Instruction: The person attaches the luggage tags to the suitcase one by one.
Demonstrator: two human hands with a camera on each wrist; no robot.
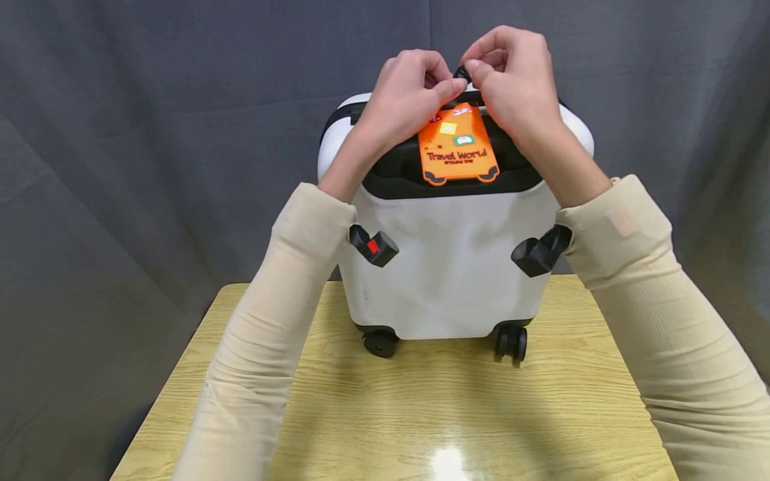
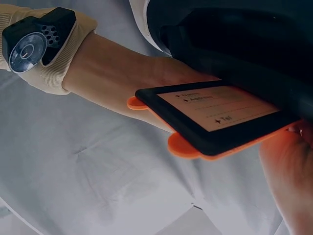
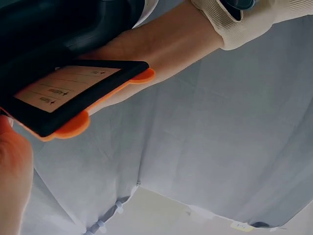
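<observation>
Orange rubber luggage tag (image 1: 458, 145) lies atop the white hard-shell suitcase (image 1: 450, 267); above it, left hand (image 1: 404, 97) and right hand (image 1: 516, 83) pinch its small black strap buckle (image 1: 462, 71).

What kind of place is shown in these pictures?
Probably a staged recording setup, not a home: a grey cloth backdrop hangs behind a small wooden table, which bears only a white suitcase.

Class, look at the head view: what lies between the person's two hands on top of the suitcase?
In the head view, the orange luggage tag hangs between the left hand and right hand, whose fingertips meet on its small black strap above the white suitcase.
</observation>
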